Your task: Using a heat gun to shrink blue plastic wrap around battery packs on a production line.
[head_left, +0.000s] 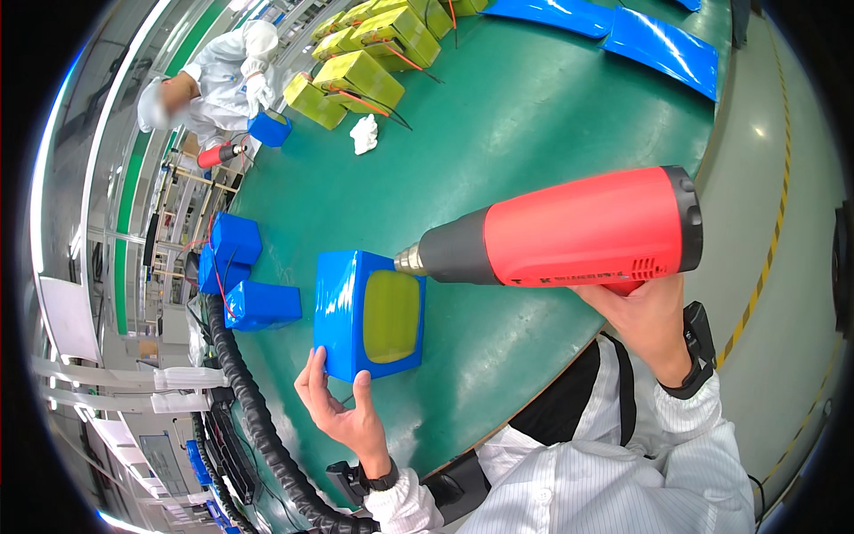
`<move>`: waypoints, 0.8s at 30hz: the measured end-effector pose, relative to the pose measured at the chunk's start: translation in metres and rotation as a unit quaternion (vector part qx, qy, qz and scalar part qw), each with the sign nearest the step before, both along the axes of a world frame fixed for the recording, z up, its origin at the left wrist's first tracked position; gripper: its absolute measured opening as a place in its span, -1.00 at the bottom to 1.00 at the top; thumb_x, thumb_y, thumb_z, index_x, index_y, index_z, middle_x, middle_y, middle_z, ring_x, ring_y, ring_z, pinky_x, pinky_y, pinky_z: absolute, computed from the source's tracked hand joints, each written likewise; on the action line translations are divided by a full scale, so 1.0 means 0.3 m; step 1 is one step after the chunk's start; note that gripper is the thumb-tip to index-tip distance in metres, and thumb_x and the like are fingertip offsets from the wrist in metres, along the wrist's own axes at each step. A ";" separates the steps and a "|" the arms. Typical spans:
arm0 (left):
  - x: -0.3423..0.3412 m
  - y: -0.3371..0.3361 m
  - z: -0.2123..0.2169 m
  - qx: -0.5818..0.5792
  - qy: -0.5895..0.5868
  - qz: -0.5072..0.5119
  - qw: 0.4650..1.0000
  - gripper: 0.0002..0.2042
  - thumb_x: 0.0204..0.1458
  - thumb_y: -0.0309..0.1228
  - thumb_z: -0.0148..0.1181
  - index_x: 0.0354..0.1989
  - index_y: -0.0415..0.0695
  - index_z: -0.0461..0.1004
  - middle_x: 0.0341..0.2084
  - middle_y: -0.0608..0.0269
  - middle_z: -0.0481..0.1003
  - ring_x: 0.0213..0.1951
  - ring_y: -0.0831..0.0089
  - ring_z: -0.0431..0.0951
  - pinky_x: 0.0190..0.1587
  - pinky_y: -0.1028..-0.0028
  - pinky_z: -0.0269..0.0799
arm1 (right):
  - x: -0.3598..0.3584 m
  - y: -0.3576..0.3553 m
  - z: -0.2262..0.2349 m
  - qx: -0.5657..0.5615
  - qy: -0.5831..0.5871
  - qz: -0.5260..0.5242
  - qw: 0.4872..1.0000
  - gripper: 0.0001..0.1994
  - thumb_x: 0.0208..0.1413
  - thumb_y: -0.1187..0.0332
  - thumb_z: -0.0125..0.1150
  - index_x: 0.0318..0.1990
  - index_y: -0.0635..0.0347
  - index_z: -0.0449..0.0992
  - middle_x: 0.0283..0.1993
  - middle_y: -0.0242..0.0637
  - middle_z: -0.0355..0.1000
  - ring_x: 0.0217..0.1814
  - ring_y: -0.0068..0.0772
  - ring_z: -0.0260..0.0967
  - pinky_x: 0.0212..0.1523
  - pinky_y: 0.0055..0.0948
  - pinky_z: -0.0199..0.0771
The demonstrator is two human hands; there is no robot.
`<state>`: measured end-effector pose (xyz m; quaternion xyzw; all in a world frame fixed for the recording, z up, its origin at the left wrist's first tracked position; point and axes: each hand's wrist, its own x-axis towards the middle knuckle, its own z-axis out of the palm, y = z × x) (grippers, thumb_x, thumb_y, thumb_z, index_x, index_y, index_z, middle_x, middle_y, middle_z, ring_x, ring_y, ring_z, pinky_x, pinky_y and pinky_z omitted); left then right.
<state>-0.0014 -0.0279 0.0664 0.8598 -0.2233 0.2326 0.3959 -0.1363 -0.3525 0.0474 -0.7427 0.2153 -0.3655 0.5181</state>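
My right hand (648, 325) is wrapped round the handle of a red and black heat gun (578, 230). Its metal nozzle points left and sits close to the upper right edge of a blue-wrapped battery pack (340, 303). Glossy blue film covers the pack's sides, and a rounded opening in the film bares a yellow-green face. At the pack's lower edge my left hand (347, 414) steadies it, with thumb and fingers apart along the near side. Part of the right hand's grip is hidden behind the tool's body.
Several smaller blue packs (262, 305) with wires lie to the left, beside a black corrugated hose (236, 374). Yellow-green packs (360, 80) with leads stand at the back, near a crumpled white wad (364, 133). Blue film sleeves (663, 49) lie far right. A co-worker (218, 80) handles another blue pack.
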 end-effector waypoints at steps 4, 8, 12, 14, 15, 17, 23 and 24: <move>-0.001 -0.003 0.000 0.002 -0.001 -0.002 1.000 -0.42 0.04 -0.34 0.49 0.24 -0.25 0.47 0.08 0.09 0.38 0.17 0.19 0.41 0.24 0.23 0.32 | -0.001 -0.001 -0.003 0.004 -0.053 0.025 0.998 -0.58 -0.14 0.45 0.64 -0.10 0.28 0.59 -0.18 -0.24 0.62 -0.19 -0.31 0.62 -0.12 -0.36 0.61; 0.015 -0.005 -0.007 0.015 -0.015 -0.008 1.000 -0.43 0.12 -0.24 0.43 0.25 -0.27 0.46 0.13 0.03 0.38 0.18 0.16 0.41 0.23 0.21 0.32 | -0.003 -0.005 0.013 -0.008 -0.033 0.022 0.999 -0.59 -0.14 0.47 0.63 -0.10 0.27 0.60 -0.19 -0.26 0.62 -0.20 -0.32 0.62 -0.14 -0.37 0.60; 0.018 -0.003 -0.012 -0.006 -0.014 -0.024 1.000 -0.45 0.21 -0.17 0.32 0.25 -0.29 0.45 0.16 -0.03 0.38 0.19 0.14 0.41 0.23 0.19 0.32 | -0.002 0.004 0.018 -0.019 -0.053 0.011 0.998 -0.61 -0.12 0.46 0.61 -0.10 0.27 0.60 -0.22 -0.26 0.63 -0.23 -0.33 0.62 -0.16 -0.39 0.60; 0.013 -0.014 -0.004 -0.007 -0.015 -0.027 1.000 -0.46 0.26 -0.14 0.23 0.25 -0.31 0.44 0.17 -0.05 0.37 0.19 0.13 0.40 0.24 0.18 0.32 | -0.010 0.007 0.033 -0.003 -0.006 -0.002 1.000 -0.63 -0.10 0.45 0.60 -0.11 0.28 0.60 -0.25 -0.24 0.63 -0.27 -0.33 0.62 -0.20 -0.38 0.61; 0.016 -0.012 -0.005 -0.007 -0.015 -0.027 0.999 -0.46 0.26 -0.14 0.23 0.25 -0.31 0.44 0.17 -0.05 0.37 0.19 0.13 0.40 0.24 0.18 0.32 | -0.010 0.008 0.030 -0.003 -0.006 -0.002 1.000 -0.63 -0.10 0.45 0.60 -0.11 0.28 0.60 -0.25 -0.24 0.63 -0.27 -0.33 0.62 -0.20 -0.38 0.61; 0.021 -0.006 -0.009 -0.007 -0.018 -0.038 0.999 -0.49 0.27 -0.18 0.23 0.25 -0.32 0.44 0.17 -0.05 0.37 0.19 0.13 0.41 0.24 0.19 0.32 | -0.015 0.008 0.020 -0.032 -0.010 -0.016 0.999 -0.64 -0.10 0.43 0.60 -0.13 0.26 0.61 -0.28 -0.21 0.64 -0.31 -0.25 0.64 -0.23 -0.35 0.60; 0.014 -0.013 0.000 0.005 -0.017 -0.028 0.999 -0.50 0.28 -0.21 0.23 0.25 -0.32 0.44 0.16 -0.03 0.37 0.18 0.15 0.42 0.24 0.21 0.33 | -0.055 0.011 -0.020 -0.077 0.065 0.002 0.995 -0.61 -0.16 0.29 0.63 -0.16 0.17 0.63 -0.33 -0.21 0.64 -0.36 -0.07 0.60 -0.29 -0.28 0.56; 0.014 -0.013 0.000 0.005 -0.016 -0.028 0.999 -0.50 0.28 -0.21 0.23 0.25 -0.32 0.44 0.16 -0.03 0.37 0.18 0.15 0.42 0.24 0.21 0.33 | -0.055 0.011 -0.024 -0.076 0.066 0.002 0.995 -0.61 -0.16 0.29 0.63 -0.16 0.17 0.63 -0.33 -0.21 0.64 -0.36 -0.07 0.60 -0.29 -0.28 0.56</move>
